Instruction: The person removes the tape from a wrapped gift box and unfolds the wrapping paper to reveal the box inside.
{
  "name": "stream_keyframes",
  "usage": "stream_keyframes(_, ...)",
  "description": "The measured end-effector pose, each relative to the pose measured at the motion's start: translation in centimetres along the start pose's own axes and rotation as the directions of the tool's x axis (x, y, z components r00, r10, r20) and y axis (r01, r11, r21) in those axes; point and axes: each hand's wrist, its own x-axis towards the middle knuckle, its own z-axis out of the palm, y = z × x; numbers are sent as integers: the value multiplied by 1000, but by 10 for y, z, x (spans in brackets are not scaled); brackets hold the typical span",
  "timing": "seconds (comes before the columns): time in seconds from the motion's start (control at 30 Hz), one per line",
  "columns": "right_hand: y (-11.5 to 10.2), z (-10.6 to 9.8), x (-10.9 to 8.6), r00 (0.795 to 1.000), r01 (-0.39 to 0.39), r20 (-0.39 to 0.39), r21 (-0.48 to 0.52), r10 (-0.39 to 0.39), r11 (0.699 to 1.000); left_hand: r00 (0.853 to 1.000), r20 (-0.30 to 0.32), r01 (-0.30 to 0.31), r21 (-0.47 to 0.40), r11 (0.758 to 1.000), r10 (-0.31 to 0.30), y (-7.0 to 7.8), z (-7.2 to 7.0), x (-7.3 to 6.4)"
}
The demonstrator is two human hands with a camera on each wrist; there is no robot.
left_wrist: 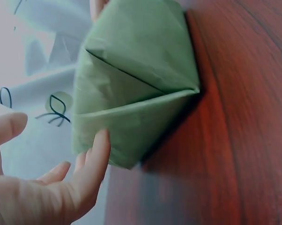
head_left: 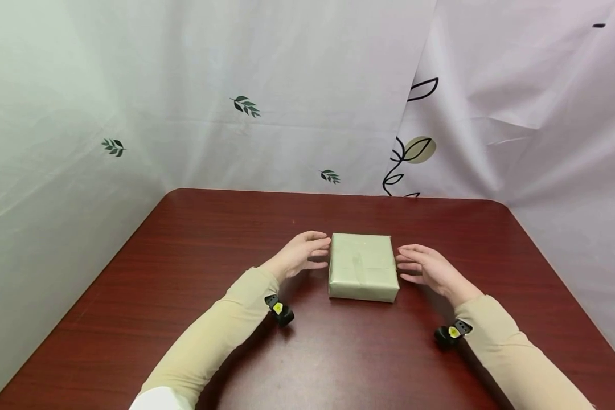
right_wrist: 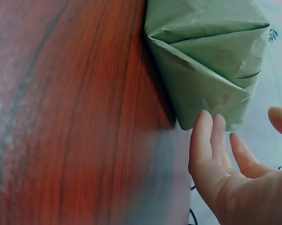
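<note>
A box wrapped in pale green paper lies flat on the dark red wooden table, with a strip of tape down its top. My left hand is at its left side, fingers spread and slightly bent. In the left wrist view the folded paper end of the box shows, fingertips close to it. On the other side, my right hand points its loosely bent fingers at the box's right end. The right wrist view shows that folded end near the fingertips. Whether any fingertip touches the paper is hard to tell.
The table has rounded far corners. White curtains with leaf prints hang behind it and along both sides. Each wrist wears a black strapped device, the left one and the right one.
</note>
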Motion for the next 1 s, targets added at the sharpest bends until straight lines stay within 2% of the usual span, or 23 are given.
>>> stream_keyframes(0.1, -2, 0, -3, 999, 49, 0, -2, -49, 999, 997, -28, -68, 31, 997, 69, 6, 2, -3)
stream_keyframes(0.17, -3, 0, -4, 997, 83, -2, -25, -83, 996, 990, -46, -131, 70, 989, 135, 9, 5, -5)
stream_keyframes(0.23, -5, 0, -6, 994, 113, -2, -67, -114, 991, 976, -52, -203, 149, 968, 213, 11, 8, -7)
stream_keyframes(0.3, -6, 1, -7, 990, 141, -7, -117, -143, 983, 957, -44, -267, 268, 926, 288, 11, 13, -8)
stream_keyframes(0.33, -6, 1, -7, 988, 154, -7, -142, -156, 978, 946, -31, -293, 336, 895, 321, 11, 15, -9)
stream_keyframes(0.4, -7, 2, -8, 984, 174, -7, -195, -179, 965, 926, 22, -341, 474, 812, 377, 11, 20, -11)
stream_keyframes(0.5, -8, 5, -8, 978, 201, -1, -263, -209, 944, 896, 142, -406, 644, 648, 420, 9, 26, -14)
stream_keyframes(0.57, -9, 7, -9, 974, 215, 5, -314, -225, 925, 875, 230, -450, 712, 539, 427, 9, 31, -16)
stream_keyframes(0.63, -9, 9, -9, 972, 222, 4, -358, -236, 907, 863, 291, -469, 764, 444, 412, 10, 36, -17)
stream_keyframes(0.77, -9, 11, -9, 966, 231, -2, -452, -260, 861, 857, 370, -484, 817, 314, 359, 12, 46, -17)
stream_keyframes(0.9, -9, 13, -9, 955, 247, 2, -552, -295, 796, 851, 418, -491, 849, 197, 319, 14, 55, -15)
stream_keyframes(1.0, -8, 15, -10, 947, 262, 11, -603, -321, 754, 862, 426, -474, 870, 138, 273, 16, 61, -14)
